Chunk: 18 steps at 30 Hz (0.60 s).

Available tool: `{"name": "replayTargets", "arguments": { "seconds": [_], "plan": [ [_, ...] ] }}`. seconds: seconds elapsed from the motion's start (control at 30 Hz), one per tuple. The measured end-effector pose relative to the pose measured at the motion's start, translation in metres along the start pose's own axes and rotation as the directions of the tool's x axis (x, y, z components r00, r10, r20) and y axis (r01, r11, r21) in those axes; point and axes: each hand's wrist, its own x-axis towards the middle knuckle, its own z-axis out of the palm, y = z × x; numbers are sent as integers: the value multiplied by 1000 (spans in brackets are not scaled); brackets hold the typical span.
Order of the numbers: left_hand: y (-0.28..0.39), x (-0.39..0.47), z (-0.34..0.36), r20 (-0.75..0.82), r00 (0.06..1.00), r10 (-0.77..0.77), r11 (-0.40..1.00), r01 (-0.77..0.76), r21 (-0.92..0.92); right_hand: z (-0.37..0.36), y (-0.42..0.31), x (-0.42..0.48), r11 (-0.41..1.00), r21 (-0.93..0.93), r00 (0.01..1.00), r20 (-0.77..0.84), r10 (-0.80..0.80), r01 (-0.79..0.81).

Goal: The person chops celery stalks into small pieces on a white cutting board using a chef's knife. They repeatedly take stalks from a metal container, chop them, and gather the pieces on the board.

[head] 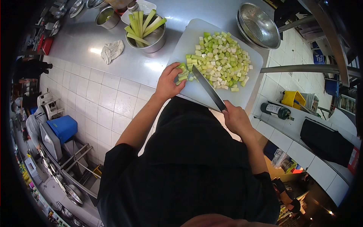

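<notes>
My right hand [237,117] grips the handle of a kitchen knife [207,86]. Its long blade slants up and left across a white plastic cutting board [192,28], with the tip near my left hand [170,81]. The fingers of that hand curl around several cut celery pieces [183,72] at the board's left edge. A wide heap of diced celery [221,59], pale green to whitish, covers the middle of the board. Beyond my left hand, a stainless steel pot [155,42] holds upright and leaning celery sticks [139,27].
On the steel table [76,45] lie a crumpled white cloth [112,51] and a smaller metal pot [107,17]. Stacked metal colanders [258,25] stand at the right, near a metal rail [300,69]. A green gas cylinder [275,110] lies on a ledge. People are in the background at left.
</notes>
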Motion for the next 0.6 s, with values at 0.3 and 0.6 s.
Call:
{"name": "replayTargets", "arguments": {
  "seconds": [0.3,0.6],
  "plan": [
    [17,-12,0,-19,1000,12,980,-8,199,2,1,-5,999,50,999,32,-2,1],
    [26,-7,6,16,997,72,973,-73,219,1,3,-8,997,78,1000,-1,-21,21]
  ]
}}
